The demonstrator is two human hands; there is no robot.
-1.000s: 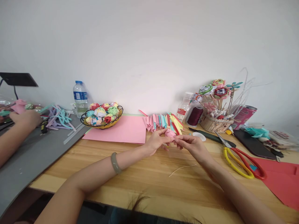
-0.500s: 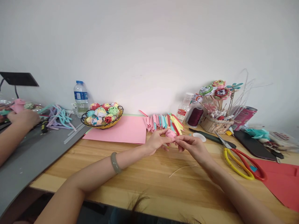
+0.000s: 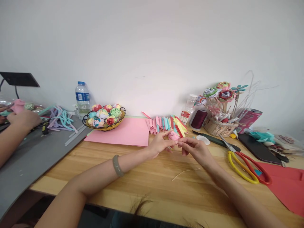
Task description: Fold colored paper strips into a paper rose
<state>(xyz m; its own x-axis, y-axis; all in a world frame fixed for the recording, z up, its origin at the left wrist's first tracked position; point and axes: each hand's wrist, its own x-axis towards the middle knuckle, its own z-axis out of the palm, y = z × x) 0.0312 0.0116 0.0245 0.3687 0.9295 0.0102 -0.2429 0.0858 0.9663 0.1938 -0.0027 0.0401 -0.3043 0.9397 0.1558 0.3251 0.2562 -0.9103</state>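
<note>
Between my two hands, over the wooden table, is a small pink folded-paper flower [image 3: 174,136]. My left hand [image 3: 159,145] holds it with thumb and fingers closed round its side. The fingertips of my right hand [image 3: 193,147] pinch at its lower right edge, against the left thumb; what exactly they grip is too small to make out. Just behind the hands stands a row of folded paper strips [image 3: 161,124] in pink, blue, red and yellow. A thin pale string [image 3: 185,172] lies on the table in front of the hands.
Left of the hands, a basket of paper flowers [image 3: 106,127] rests on pink paper sheets [image 3: 133,133]. Scissors [image 3: 244,167], a dark thread spool [image 3: 199,119] and a flower basket [image 3: 219,127] stand to the right. Another person's hand [image 3: 25,119] holds a pink flower at far left.
My hands stay in nearly the same place, the pink flower turned very slightly between them. The other person's hand has barely shifted.
</note>
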